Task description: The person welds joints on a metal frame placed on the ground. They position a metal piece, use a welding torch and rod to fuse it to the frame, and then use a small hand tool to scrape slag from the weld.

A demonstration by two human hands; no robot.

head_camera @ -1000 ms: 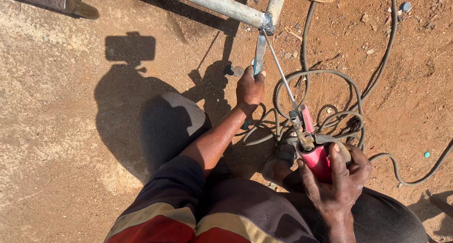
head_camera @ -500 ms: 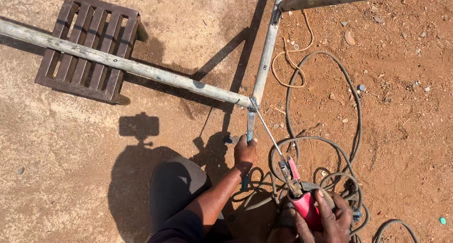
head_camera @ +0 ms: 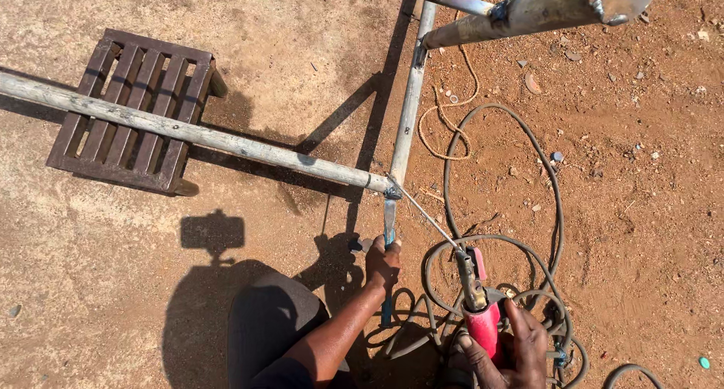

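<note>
A thin metal bar [head_camera: 389, 230] is gripped by the left hand [head_camera: 383, 261], fingers closed around it just below the joint [head_camera: 391, 190] where a grey pipe [head_camera: 188, 132] meets an upright tube [head_camera: 411, 95]. A red electrode holder [head_camera: 480, 313] is clasped in the right hand [head_camera: 513, 351], its rod [head_camera: 424, 215] tip touching that joint. No arc or finished weld bead can be made out, so the joining appears barely begun; cable [head_camera: 528, 246] lies coiled on the dirt.

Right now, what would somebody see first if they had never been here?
The red-handled welding tool in the right hand, low in the middle, its thin rod touching the joint of grey pipes. The left hand grips the upright pipe. A dark slatted crate lies under the long pipe, upper left.
</note>
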